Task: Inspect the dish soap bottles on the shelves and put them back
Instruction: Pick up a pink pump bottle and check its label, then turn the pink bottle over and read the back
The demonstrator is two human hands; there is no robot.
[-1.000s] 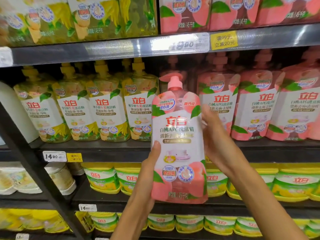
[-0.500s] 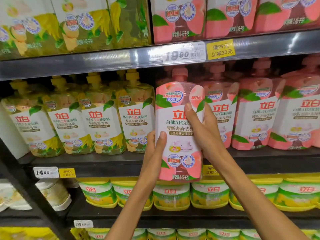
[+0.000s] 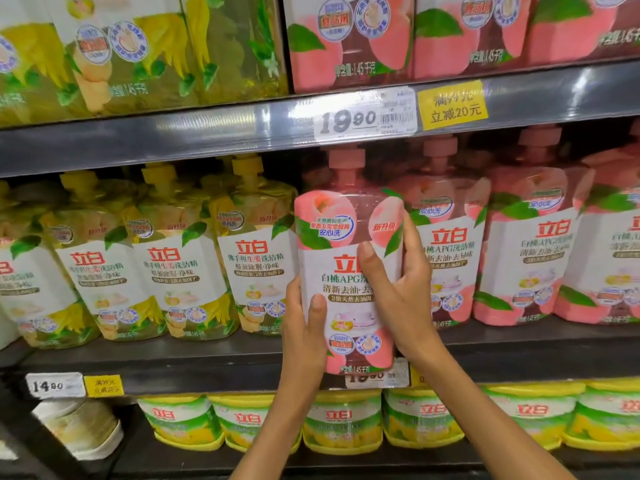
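honestly the step in hand looks like sliding the pink peach bottle (image 3: 348, 271) back into its slot on the middle shelf (image 3: 207, 362), between the yellow bottles (image 3: 256, 268) on its left and the other pink bottles (image 3: 446, 258) on its right. the left hand (image 3: 304, 327) grips the bottle's lower left side with the thumb across the front label, and the right hand (image 3: 398, 289) wraps the right side with its thumb lying over the red logo, so both sets of fingers are curled round the bottle, holding it upright. its base sits low in front of the shelf lip, covering part of a price tag, so i can't tell if it's resting on the shelf yet or hanging just off it. to do this well i'd lift the base clear of the lip, keep the pump top under the upper shelf rail (image 3: 173, 133), push straight back without knocking the neighbours, and leave the label facing out. readable stuff: the brand is 立白, the pink label reads 白桃apg with the next characters hidden by the thumb, then 清新去油, plus 安心洗 and 新升级 up top and 1.45千克 at the bottom. the yellow one reads 佛手柑生姜洗洁精. the upper price tag (image 3: 363, 116) says 19.90, next to a yellow promo tag (image 3: 453, 105) reading 立减20元, and the lower-left price tag (image 3: 52, 385) says 14.80. the squat tubs (image 3: 343, 420) on the bottom shelf carry 立白 too.
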